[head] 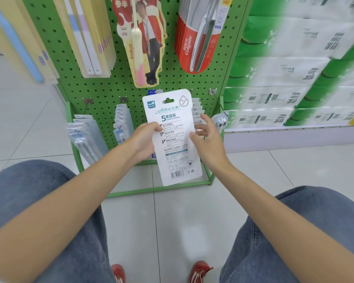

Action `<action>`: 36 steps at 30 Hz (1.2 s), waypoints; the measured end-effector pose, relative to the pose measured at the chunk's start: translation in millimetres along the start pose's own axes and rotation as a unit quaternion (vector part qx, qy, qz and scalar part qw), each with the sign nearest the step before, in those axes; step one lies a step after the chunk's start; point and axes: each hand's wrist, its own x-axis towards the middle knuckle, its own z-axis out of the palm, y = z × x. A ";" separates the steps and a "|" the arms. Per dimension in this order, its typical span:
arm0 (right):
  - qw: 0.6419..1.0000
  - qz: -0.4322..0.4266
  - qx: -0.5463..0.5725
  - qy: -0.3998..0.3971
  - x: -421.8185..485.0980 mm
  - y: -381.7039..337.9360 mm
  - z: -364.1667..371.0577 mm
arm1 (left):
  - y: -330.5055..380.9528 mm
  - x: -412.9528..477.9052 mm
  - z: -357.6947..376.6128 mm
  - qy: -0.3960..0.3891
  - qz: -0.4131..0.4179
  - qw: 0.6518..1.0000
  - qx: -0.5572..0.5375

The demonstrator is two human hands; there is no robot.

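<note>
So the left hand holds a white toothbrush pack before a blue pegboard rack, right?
No, the pegboard rack is green, not blue; the head view shows it. The left hand does hold the white toothbrush pack before it.

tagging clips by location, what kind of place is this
Probably a shop aisle: a green pegboard rack hung with Colgate toothbrush packs, stacked tissue packs beside it, the left hand holding a white pack.

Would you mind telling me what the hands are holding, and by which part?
The left hand pinches the white toothbrush pack at its left edge, about mid-height; the right hand is open beside its right edge.
</note>
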 end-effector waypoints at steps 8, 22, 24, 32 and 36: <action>0.984 -0.062 -0.149 -0.077 -20.3 17.2 34.8 | 6.6 -0.3 7.5 0.005 0.032 0.998 -0.046; 0.994 -0.044 0.034 -0.091 -21.7 28.5 -3.1 | 9.1 -6.6 24.8 -0.057 0.165 0.945 0.276; 0.991 -0.003 0.087 -0.100 -19.4 23.2 -15.0 | 15.8 4.1 17.9 0.011 0.180 0.919 0.352; 0.972 0.053 0.226 -0.044 -4.6 12.2 -53.0 | 22.5 -2.0 54.9 -0.057 0.161 0.896 0.409; 0.968 0.053 0.244 0.008 4.5 -0.8 -69.0 | 34.0 -12.2 88.4 -0.050 0.233 0.888 0.392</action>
